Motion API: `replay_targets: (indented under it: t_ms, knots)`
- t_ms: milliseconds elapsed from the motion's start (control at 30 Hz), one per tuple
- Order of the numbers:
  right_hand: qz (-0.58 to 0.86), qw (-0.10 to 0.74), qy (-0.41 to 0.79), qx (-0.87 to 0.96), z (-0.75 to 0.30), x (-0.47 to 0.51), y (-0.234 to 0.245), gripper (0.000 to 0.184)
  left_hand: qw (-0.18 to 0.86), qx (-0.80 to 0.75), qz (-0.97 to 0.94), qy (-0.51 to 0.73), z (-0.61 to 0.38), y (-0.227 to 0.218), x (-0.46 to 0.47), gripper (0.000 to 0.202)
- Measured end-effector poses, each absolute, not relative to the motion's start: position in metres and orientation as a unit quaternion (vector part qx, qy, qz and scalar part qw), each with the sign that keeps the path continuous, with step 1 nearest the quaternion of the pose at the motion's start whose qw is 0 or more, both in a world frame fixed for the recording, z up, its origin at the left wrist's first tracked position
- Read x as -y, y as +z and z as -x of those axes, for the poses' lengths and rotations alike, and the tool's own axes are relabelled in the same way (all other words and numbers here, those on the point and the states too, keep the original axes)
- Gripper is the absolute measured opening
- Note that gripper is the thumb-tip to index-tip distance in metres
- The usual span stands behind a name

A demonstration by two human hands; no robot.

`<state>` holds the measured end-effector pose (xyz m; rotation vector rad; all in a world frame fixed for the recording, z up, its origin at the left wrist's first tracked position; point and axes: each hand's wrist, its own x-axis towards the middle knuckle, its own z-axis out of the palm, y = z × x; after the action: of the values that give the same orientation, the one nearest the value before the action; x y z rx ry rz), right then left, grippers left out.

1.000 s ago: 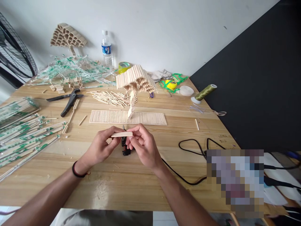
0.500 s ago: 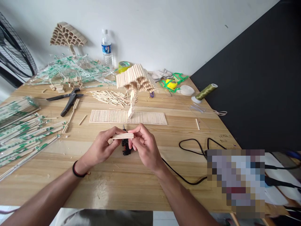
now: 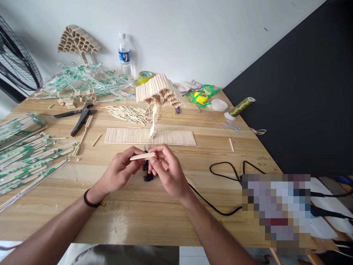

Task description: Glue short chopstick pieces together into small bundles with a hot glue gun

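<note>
Between my two hands is a small bundle of short wooden sticks (image 3: 142, 156) lying side by side. My left hand (image 3: 123, 167) pinches its left end, and my right hand (image 3: 167, 169) closes thumb and fingers on its right end. Just beneath the bundle, a black glue gun (image 3: 148, 176) rests on the table, partly covered by my fingers, its metal tip pointing away from me. Beyond my hands lies a flat panel of sticks (image 3: 124, 136). A tree-shaped stick model (image 3: 154, 92) stands on that panel, with a curved trunk and a broad top.
Loose sticks (image 3: 127, 114) are heaped behind the panel. Black cutters (image 3: 82, 119) and wrapped stick packs (image 3: 30, 158) lie left. A water bottle (image 3: 124, 55) stands by the wall. A black cable (image 3: 215, 209) runs right, and a thread spool (image 3: 241, 108) stands at the right edge.
The stick bundle has tilted, its right end now higher and turned a little. Both hands have shifted slightly and still hold it.
</note>
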<state>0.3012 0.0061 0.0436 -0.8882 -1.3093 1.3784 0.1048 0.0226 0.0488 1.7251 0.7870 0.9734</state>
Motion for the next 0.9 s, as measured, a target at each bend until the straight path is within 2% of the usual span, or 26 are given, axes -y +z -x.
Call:
replay_targets:
  t_ms: [333,567,800,900]
  knots:
    - [0.372,0.494,0.578,0.533,-0.2996,-0.0055,0.0447,0.010,0.533,-0.287,-0.686,0.403,-0.1053,0.0437,-0.0208,0.029]
    - [0.399,0.480,0.534,0.570,-0.3006,-0.0061,0.0442,0.008,0.514,-0.307,-0.696,0.397,-0.1052,0.0430,-0.0213,0.029]
    - [0.422,0.470,0.488,0.602,-0.3008,-0.0048,0.0468,0.012,0.514,-0.351,-0.692,0.365,-0.1008,0.0484,-0.0217,0.041]
    - [0.424,0.474,0.484,0.601,-0.3017,-0.0056,0.0503,0.012,0.496,-0.375,-0.697,0.358,-0.1012,0.0501,-0.0218,0.040]
